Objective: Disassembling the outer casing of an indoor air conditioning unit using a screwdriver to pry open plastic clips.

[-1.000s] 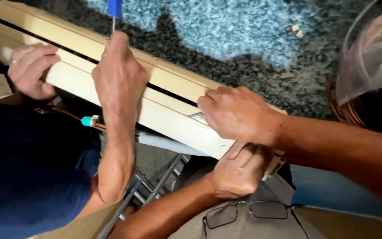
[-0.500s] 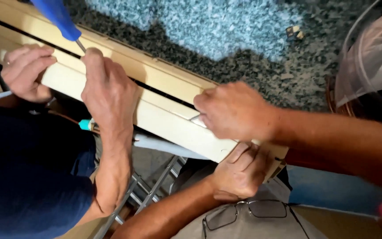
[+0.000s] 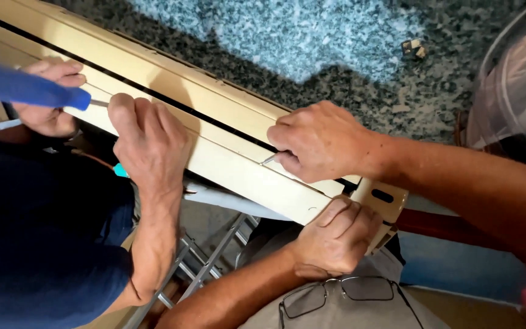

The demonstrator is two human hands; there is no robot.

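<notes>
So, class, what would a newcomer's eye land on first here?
First, the long cream casing running diagonally across the middle, over a speckled blue surface. On it, the right hand presses a thin metal tip at the dark slot, while the left hand grips the lower edge. At the left, a co-worker's hand steadies a blue-handled screwdriver.
</notes>
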